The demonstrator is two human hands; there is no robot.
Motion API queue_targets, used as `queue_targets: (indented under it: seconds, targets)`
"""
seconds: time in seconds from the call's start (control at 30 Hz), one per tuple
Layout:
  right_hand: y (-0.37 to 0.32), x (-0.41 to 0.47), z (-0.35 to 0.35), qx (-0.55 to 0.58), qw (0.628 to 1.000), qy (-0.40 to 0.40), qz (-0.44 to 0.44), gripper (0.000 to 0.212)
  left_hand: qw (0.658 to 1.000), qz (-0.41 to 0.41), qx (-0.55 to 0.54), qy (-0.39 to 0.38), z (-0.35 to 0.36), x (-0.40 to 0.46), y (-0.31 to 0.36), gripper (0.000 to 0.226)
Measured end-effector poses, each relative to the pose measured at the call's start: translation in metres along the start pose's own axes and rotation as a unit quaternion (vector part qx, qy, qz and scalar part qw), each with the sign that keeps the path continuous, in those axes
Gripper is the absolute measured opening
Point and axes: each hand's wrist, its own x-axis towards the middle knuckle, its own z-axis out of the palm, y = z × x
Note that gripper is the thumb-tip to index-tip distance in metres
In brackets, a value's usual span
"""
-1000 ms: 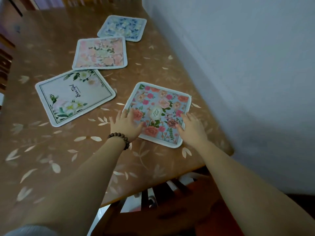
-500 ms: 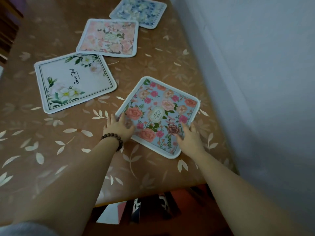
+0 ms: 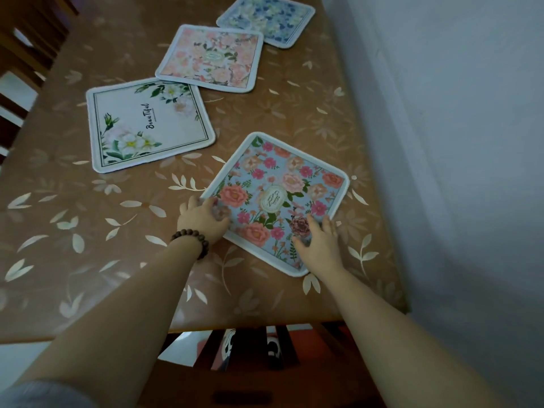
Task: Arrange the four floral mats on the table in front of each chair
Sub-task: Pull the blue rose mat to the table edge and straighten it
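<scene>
Several floral mats lie on the brown leaf-patterned table (image 3: pixel 88 231). Nearest is a light-blue mat with pink and orange roses (image 3: pixel 276 198), turned like a diamond near the right edge. My left hand (image 3: pixel 203 219), with a bead bracelet on the wrist, rests on its left corner with fingers bent over the edge. My right hand (image 3: pixel 318 240) lies flat on its near right part, fingers spread. Farther back lie a white mat with script lettering (image 3: pixel 150 125), a pale pink mat (image 3: pixel 212 57) and a blue mat (image 3: pixel 268 20).
A pale wall (image 3: pixel 441 142) runs close along the table's right edge. A dark wooden chair (image 3: pixel 250 363) stands below the near table edge. More chair backs (image 3: pixel 20 69) show at the far left.
The view has shifted closer and to the left. Both hands stay on the rose mat, which has turned a little and slid slightly toward the near right.
</scene>
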Motion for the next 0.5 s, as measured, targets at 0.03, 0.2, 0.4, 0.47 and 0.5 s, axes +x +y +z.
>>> queue_targets:
  seconds: [0.03, 0.2, 0.4, 0.47, 0.5]
  targets:
    - [0.000, -0.002, 0.002, -0.001, 1.000, -0.003, -0.003, 0.070, 1.000, -0.005, 0.004, -0.001, 0.001, -0.006, -0.005, 0.065]
    - [-0.009, -0.012, 0.013, -0.001, 0.999, -0.030, -0.011, 0.070, 0.999, -0.032, 0.007, -0.019, -0.001, -0.039, -0.032, 0.066]
    - [-0.031, -0.026, 0.031, -0.029, 0.997, -0.054, -0.036, 0.067, 0.998, -0.053, 0.006, -0.027, -0.014, -0.071, -0.071, 0.060]
    - [-0.037, -0.032, 0.035, -0.020, 0.997, -0.061, -0.048, 0.067, 0.997, -0.058, 0.008, -0.042, -0.020, -0.077, -0.082, 0.058]
    - [-0.038, -0.035, 0.036, -0.001, 0.997, -0.063, -0.050, 0.068, 0.997, -0.058, 0.006, -0.055, -0.024, -0.079, -0.087, 0.059]
